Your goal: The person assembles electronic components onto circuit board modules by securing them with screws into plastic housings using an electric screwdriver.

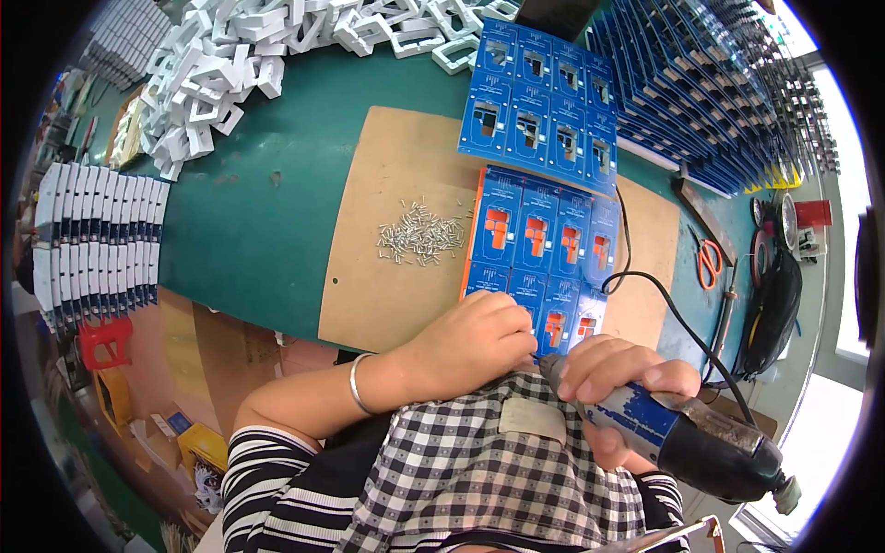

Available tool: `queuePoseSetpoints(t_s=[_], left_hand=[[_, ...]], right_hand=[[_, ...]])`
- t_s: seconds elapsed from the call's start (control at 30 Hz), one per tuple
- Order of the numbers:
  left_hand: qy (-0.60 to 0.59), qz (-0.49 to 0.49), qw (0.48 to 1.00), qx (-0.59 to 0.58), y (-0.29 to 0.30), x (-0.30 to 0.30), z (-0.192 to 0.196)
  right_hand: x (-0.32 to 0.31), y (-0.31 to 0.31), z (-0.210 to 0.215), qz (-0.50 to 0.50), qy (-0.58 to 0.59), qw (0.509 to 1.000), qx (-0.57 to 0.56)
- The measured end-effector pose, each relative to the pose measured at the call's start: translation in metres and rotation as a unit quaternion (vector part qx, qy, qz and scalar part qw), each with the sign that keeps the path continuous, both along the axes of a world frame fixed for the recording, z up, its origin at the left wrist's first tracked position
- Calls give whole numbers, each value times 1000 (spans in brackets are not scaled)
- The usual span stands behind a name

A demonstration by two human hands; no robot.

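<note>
The blue panel of circuit boards (544,267) lies on a brown fibreboard mat (396,240) on the green bench (249,203), its near edge right at the person's chest. It is a grid of small blue boards, each with an orange piece showing through a cut-out window, and an orange strip runs down its left side. The left hand (470,336) rests curled on the panel's near left corner, fingers bunched together and pressing down. The right hand (613,369) is wrapped tight round a blue and black electric screwdriver (682,433), whose tip meets the panel's near edge just beside the left knuckles; its black cord (664,300) loops off to the right.

A little heap of silver screws (422,233) sits on the mat left of the panel, close but apart. A second blue panel (539,106), windows empty, lies just beyond. Bare mat shows left of the screws; the right side is crowded by stacked blue panels (701,83) and orange-handled scissors (709,261).
</note>
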State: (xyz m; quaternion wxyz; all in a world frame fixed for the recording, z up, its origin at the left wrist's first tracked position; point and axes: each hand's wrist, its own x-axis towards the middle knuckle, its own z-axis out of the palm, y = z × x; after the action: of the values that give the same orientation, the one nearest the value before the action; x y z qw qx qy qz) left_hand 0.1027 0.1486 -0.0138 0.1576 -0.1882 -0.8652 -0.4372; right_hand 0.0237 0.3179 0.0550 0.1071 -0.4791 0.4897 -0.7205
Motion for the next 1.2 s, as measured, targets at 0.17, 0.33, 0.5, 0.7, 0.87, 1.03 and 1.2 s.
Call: queuePoseSetpoints(t_s=[0.17, 0.33, 0.5, 0.7, 0.87, 1.03, 1.2], left_hand=[[49, 175, 978, -105, -63, -2, 22], [-49, 294, 945, -135, -116, -15, 7], [-40, 238, 954, -180, -124, -22, 3], [-66, 174, 931, -313, -127, -33, 20], [-154, 263, 929, -209, -118, -33, 43], [-123, 62, 990, -14, -35, -9, 43], [-92, -7, 995, -34, 9, -1, 31]], right_hand=[[-2, 5, -2, -25, -50, 998, 17], [-18, -1, -17, -47, -251, 965, -53], [-30, 10, -21, -72, -316, 942, -82], [-25, 14, -6, -88, -171, 978, -79], [-19, 32, 3, -91, -104, 985, -105], [-12, 46, 6, -115, -145, 977, -107], [-9, 56, 8, -106, -124, 982, -99]])
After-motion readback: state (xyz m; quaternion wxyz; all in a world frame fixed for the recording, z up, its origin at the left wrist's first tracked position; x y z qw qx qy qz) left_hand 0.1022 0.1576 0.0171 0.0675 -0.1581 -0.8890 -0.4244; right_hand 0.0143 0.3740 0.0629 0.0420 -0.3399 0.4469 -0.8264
